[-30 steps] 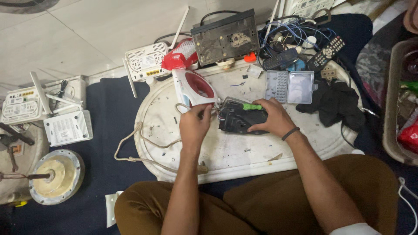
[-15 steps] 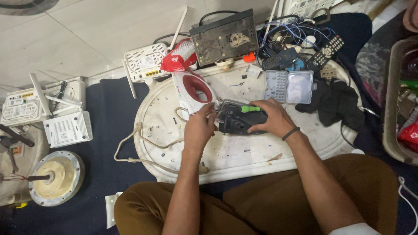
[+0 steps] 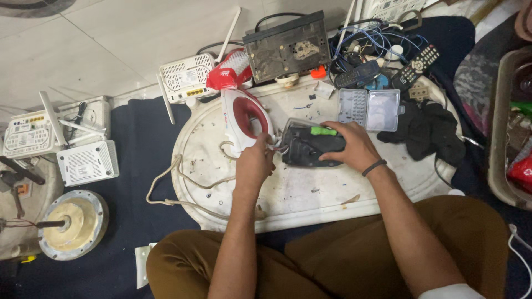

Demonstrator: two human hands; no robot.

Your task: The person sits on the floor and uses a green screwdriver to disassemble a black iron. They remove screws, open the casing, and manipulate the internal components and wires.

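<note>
Basically, dark iron base (image 3: 310, 148) lay mid white oval board (image 3: 288, 194). We clamped our right hand (image 3: 352, 145) over it, green screwdriver (image 3: 323, 131) pinned underneath. Left hand (image 3: 254, 163) pinched wires beside it; red-white iron shell (image 3: 245, 117) just left.

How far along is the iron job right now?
Done: the iron is apart, its white and red shell lying beside the dark base on the tray. In hand: the right hand rests on the base, by a green tool; the left hand is at the wires between the halves. Left: the halves are not yet rejoined.
</note>
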